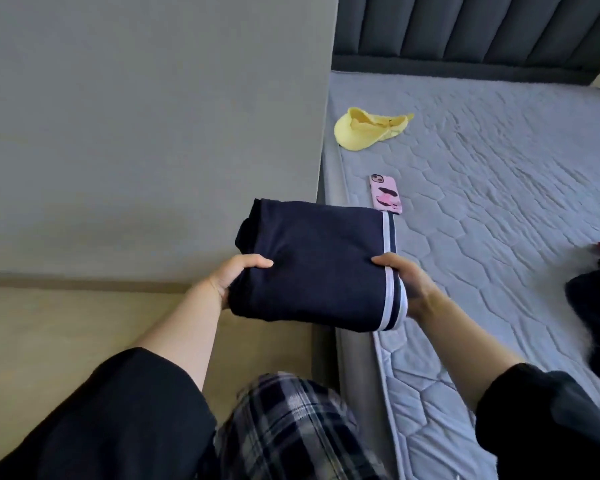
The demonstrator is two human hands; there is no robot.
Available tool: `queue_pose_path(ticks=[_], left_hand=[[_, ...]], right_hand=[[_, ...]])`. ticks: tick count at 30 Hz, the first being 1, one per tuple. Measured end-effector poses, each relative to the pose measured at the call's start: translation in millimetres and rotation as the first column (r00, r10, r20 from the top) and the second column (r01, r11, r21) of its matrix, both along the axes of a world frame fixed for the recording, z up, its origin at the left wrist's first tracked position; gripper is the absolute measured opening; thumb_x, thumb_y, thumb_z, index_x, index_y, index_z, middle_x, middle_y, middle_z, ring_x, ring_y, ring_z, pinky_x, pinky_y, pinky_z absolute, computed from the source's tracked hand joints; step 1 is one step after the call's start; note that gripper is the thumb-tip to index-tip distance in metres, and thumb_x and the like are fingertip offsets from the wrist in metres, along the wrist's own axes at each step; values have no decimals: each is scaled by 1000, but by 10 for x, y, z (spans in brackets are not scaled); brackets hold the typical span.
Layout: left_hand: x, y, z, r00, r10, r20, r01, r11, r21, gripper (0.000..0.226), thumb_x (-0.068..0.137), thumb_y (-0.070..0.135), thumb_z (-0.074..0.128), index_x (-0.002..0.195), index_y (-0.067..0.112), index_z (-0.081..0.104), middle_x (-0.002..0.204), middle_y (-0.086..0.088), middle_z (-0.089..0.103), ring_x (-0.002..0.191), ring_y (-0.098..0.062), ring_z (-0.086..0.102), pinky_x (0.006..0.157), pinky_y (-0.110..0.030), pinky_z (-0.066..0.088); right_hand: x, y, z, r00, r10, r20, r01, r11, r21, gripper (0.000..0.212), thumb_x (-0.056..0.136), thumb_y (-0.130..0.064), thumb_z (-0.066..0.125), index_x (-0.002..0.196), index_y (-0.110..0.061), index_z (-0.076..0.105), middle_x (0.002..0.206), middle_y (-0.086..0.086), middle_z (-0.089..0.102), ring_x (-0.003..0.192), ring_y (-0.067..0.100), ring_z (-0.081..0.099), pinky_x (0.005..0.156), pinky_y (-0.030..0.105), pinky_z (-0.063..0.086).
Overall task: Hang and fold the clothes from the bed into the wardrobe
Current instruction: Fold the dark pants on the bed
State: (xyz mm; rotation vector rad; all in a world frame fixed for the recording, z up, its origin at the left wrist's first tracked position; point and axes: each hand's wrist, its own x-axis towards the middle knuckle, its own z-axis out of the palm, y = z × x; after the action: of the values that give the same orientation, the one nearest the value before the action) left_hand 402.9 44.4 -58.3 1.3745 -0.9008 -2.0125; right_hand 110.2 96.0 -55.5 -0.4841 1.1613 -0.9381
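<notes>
- A plain grey panel (146, 133) fills the left side, with a pale floor (49, 334) below it.
- The left hand (238, 277) grips the left edge of a folded navy garment (309, 265), thumb on top and fingers underneath.
- The garment is a neat rectangle with a white-striped band along its right edge. It is held up between both hands, over the left edge of the bed (499, 174).
- The right hand (407, 285) grips the striped edge the same way.
- A yellow visor hat (366, 131) and a pink phone (386, 194) lie on the quilted mattress beyond.
- A heap of dark clothes (598, 306) lies on the bed at the far right.
</notes>
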Motion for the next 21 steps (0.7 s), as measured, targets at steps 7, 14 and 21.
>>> queue_pose_path(ticks=[7, 14, 21], left_hand=[[1630, -433, 0, 951, 310, 6, -310, 948, 67, 18, 76, 17, 67, 92, 9, 67, 77, -6, 74, 64, -20, 72, 50, -24, 54], [2918, -330, 976, 868, 486, 105, -496, 859, 126, 26, 58, 21, 74, 82, 11, 75, 86, -8, 75, 71, -25, 73, 51, -30, 56], [4034, 160, 2596, 780, 605, 162, -624, 773, 114, 43, 55, 14, 78, 96, 10, 68, 83, -7, 75, 70, -27, 72, 52, -33, 56]], right_hand=[[1646, -1219, 155, 957, 284, -53, -283, 959, 27, 52, 67, -21, 70, 116, -9, 60, 105, 15, 71, 87, 30, 71, 68, 37, 57], [2980, -1682, 1049, 883, 468, -32, -464, 882, 89, 55, 67, -21, 70, 119, -7, 60, 115, 19, 67, 101, 36, 66, 81, 44, 54], [4250, -1790, 2614, 738, 674, -32, -670, 738, 85, 52, 63, -23, 69, 113, -9, 62, 109, 17, 70, 94, 34, 69, 75, 43, 56]])
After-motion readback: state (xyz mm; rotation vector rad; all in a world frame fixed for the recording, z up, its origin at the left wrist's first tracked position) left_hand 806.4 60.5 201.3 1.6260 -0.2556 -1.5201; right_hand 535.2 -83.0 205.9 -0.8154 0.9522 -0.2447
